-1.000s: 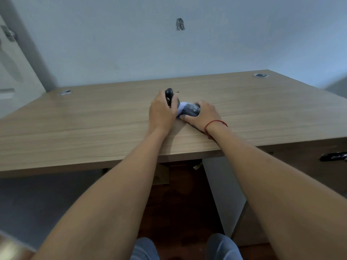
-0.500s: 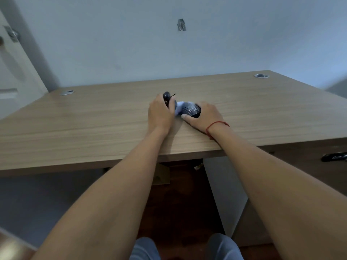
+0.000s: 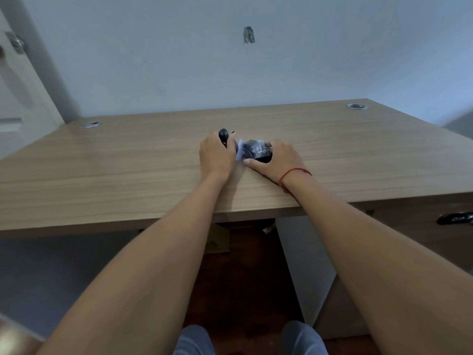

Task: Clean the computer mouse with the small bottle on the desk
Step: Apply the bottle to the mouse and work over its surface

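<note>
My left hand (image 3: 217, 156) is closed around a small dark bottle (image 3: 223, 134); only its rounded black top and thin nozzle show above my fingers. My right hand (image 3: 277, 160) grips a dark computer mouse (image 3: 256, 151) that rests on the wooden desk (image 3: 128, 170), thumb at its near side. A pale tissue (image 3: 240, 149) shows between the bottle and the mouse, partly under the mouse. Both hands sit close together at the middle of the desk.
Two round metal cable grommets sit at the back corners of the desk, the left grommet (image 3: 90, 124) and the right grommet (image 3: 356, 106). A drawer handle (image 3: 455, 218) shows under the desk at right. My knees (image 3: 245, 339) are below the front edge.
The bottle top in my left hand has shifted slightly left and lower. The mouse and my right hand have hardly moved.
</note>
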